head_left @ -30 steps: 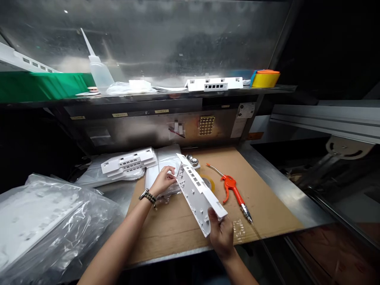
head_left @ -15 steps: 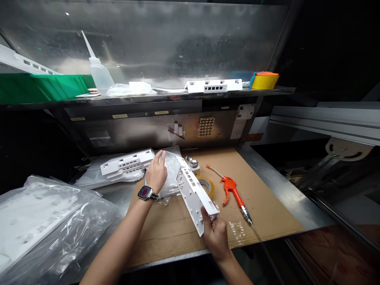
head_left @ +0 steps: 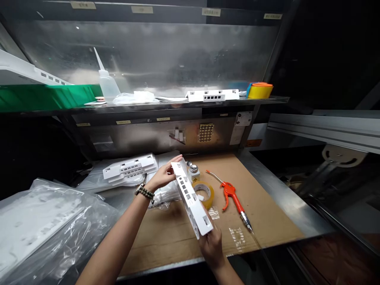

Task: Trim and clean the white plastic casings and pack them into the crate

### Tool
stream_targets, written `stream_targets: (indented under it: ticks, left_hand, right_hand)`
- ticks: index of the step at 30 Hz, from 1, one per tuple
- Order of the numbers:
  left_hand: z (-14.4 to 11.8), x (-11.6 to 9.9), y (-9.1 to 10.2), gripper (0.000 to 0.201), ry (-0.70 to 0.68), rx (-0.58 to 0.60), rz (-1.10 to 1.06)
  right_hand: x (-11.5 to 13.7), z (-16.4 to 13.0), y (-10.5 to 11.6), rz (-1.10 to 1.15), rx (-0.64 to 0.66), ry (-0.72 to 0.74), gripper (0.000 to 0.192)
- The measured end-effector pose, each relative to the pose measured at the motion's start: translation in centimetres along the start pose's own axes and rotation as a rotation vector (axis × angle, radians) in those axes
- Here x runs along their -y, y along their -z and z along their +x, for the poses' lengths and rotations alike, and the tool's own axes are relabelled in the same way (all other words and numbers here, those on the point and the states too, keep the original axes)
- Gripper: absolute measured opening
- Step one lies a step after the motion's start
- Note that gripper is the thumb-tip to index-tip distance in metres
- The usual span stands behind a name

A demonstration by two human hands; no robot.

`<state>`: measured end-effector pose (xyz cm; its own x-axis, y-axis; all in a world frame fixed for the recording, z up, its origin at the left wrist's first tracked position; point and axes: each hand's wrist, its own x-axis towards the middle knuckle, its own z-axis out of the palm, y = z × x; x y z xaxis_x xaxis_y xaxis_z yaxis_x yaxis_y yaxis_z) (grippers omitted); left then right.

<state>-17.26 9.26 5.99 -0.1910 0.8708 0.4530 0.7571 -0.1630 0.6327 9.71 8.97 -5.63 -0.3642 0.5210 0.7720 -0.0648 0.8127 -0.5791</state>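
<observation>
Steel worktop (head_left: 276, 186) covered by cardboard sheet (head_left: 178, 233), bagged white parts (head_left: 44, 221) piled far left, white slotted panel (head_left: 191, 200) held tilted above the cardboard, near end clasped by right hand (head_left: 211, 245), far end pinched by left hand (head_left: 163, 176), orange air gun (head_left: 233, 194) and tape roll (head_left: 204, 192) just beside, shelf labels unreadable

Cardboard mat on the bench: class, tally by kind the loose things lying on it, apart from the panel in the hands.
Tape roll: 1
Orange air blow gun: 1
Small metal-capped bottle: 1
Total: 3
</observation>
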Motion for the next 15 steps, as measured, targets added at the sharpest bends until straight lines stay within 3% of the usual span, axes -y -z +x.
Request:
stream_targets:
  ticks: [5,7,11,15]
  left_hand:
    - [-1.6,-1.0,0.3,0.058,-0.058,-0.351,0.199]
    - [-2.2,-1.6,0.5,0.064,-0.087,-0.421,0.279]
    - [-2.7,-3.3,1.2,0.078,-0.164,-0.287,0.379]
    - [-3.4,-4.5,1.8,0.051,-0.096,-0.231,0.488]
  right_hand:
    - [1.3,0.4,-0.1,0.036,-0.036,-0.066,0.042]
    - [1.7,0.4,0.0,0.041,-0.047,-0.12,0.034]
    - [2.1,0.7,0.5,0.035,-0.01,-0.149,0.031]
    - [2.0,1.0,1.1,0.032,-0.06,-0.285,0.036]
